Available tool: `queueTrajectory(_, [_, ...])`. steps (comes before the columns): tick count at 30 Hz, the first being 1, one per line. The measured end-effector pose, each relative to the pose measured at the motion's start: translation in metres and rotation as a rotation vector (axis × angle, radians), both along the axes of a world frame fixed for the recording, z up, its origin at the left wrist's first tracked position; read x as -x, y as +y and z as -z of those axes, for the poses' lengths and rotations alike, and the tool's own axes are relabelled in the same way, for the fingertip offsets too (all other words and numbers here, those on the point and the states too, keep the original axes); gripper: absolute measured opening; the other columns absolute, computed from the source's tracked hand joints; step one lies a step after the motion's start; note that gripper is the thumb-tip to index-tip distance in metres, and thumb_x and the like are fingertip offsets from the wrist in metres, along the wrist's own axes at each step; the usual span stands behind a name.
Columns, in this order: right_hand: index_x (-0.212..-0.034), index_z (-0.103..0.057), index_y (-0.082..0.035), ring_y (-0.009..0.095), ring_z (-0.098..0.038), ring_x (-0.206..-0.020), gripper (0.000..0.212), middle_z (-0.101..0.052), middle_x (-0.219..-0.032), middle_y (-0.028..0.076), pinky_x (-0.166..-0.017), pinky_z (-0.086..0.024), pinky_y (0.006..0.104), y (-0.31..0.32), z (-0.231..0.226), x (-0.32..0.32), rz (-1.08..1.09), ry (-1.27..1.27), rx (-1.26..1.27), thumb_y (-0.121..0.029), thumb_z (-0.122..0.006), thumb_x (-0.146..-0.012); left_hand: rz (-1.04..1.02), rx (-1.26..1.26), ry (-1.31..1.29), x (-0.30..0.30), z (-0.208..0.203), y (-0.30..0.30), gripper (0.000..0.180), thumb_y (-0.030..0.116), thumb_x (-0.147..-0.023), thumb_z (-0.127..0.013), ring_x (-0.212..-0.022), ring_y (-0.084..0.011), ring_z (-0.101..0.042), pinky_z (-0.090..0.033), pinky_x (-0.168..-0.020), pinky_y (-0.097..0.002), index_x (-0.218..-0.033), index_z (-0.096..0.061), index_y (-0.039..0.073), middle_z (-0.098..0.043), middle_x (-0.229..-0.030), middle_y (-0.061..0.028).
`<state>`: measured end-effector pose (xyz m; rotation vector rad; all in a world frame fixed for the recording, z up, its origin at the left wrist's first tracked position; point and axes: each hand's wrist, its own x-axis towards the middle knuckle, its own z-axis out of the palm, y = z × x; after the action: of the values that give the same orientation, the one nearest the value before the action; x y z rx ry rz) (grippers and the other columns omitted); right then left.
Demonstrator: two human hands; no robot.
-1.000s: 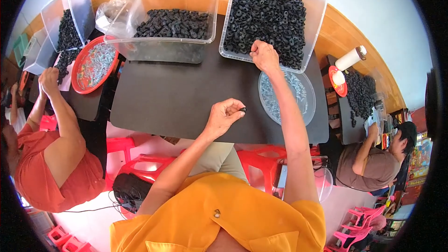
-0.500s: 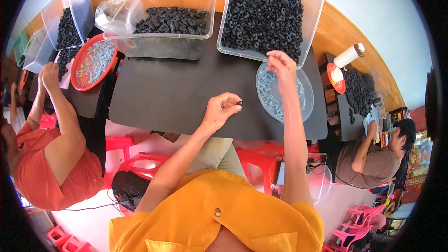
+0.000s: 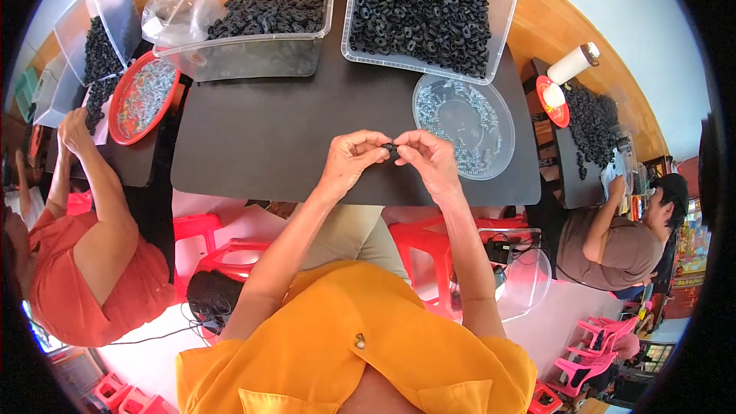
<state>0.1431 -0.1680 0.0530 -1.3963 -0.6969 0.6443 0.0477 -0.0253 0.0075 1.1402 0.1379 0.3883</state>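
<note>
Over the front part of the dark table, my left hand [image 3: 351, 159] and my right hand [image 3: 433, 162] meet fingertip to fingertip. Both pinch a small black plastic part [image 3: 391, 146], mostly covered by the fingers. Just beyond my right hand lies a round clear tray [image 3: 502, 162] scattered with small silvery pieces [image 3: 477, 159] that look like springs. Behind it stands a clear bin [image 3: 512, 11] heaped with black plastic parts [image 3: 425, 15]. Whether my right fingers also hold a silvery piece cannot be seen.
Another clear bin [image 3: 261, 61] of black parts and a plastic bag [image 3: 180, 11] stand at the back left. A red tray [image 3: 115, 119] of silvery pieces is near a person in red [image 3: 100, 276]. At right, a person in brown [image 3: 606, 249] sits by a pile of black parts [image 3: 590, 130].
My right hand has come from over the round tray's far edge, near and leftward, to meet my left hand at the black part. The view has shifted slightly.
</note>
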Motion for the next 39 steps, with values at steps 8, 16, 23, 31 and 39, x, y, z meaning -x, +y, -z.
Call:
queueTrajectory(8, [-0.092,-0.062,0.002,0.01,-0.06,-0.079,0.01,-0.06,-0.086,0.006,-0.068,-0.055,0.0235,0.002,0.003,0.005,0.071,-0.131,0.025,0.003,-0.058,-0.083,0.026,-0.049,0.006,0.003,0.001,0.001,0.017,0.0,-0.081,-0.064,-0.077,-0.0079,-0.061,-0.05,-0.069,-0.0215,-0.098,-0.064,-0.001,-0.066,-0.086,-0.0038])
queueTrajectory(16, [-0.085,-0.061,0.001,0.02,-0.061,-0.067,0.011,-0.059,-0.077,0.011,-0.055,-0.047,0.03,0.003,-0.013,0.012,0.182,-0.66,0.25,0.005,-0.063,-0.075,0.028,-0.091,0.071,0.002,-0.005,0.0,0.014,-0.001,-0.081,-0.064,-0.073,-0.0075,-0.06,-0.049,-0.068,-0.0213,-0.095,-0.064,-0.002,-0.066,-0.082,-0.0038])
queueTrajectory(23, [-0.083,-0.06,0.0,0.025,-0.058,-0.064,0.01,-0.058,-0.076,0.012,-0.056,-0.045,0.033,0.002,-0.015,0.011,0.141,-0.654,0.23,0.004,-0.063,-0.075,0.029,-0.213,0.098,0.001,-0.001,-0.003,0.011,0.0,-0.079,-0.066,-0.068,-0.0041,-0.056,-0.046,-0.061,-0.0199,-0.089,-0.064,-0.001,-0.063,-0.075,0.0])
queueTrajectory(31, [-0.077,-0.053,0.001,0.033,-0.055,-0.067,0.009,-0.054,-0.073,0.015,-0.059,-0.042,0.0407,0.007,-0.013,0.015,0.131,-0.762,0.289,0.005,-0.059,-0.073,0.017,-0.292,0.118,0.003,0.001,-0.004,0.012,-0.002,-0.079,-0.064,-0.069,-0.0035,-0.053,-0.044,-0.062,-0.0189,-0.09,-0.064,-0.002,-0.061,-0.078,0.0014])
queueTrajectory(39, [-0.077,-0.05,0.001,0.037,-0.054,-0.072,0.008,-0.053,-0.075,0.016,-0.061,-0.042,0.0439,0.01,-0.011,0.014,0.114,-0.85,0.299,0.006,-0.056,-0.074,-0.129,-0.428,0.099,0.0,0.002,-0.01,0.012,-0.002,-0.074,-0.065,-0.057,-0.0064,-0.046,-0.039,-0.051,-0.0242,-0.085,-0.062,-0.004,-0.056,-0.07,-0.0041])
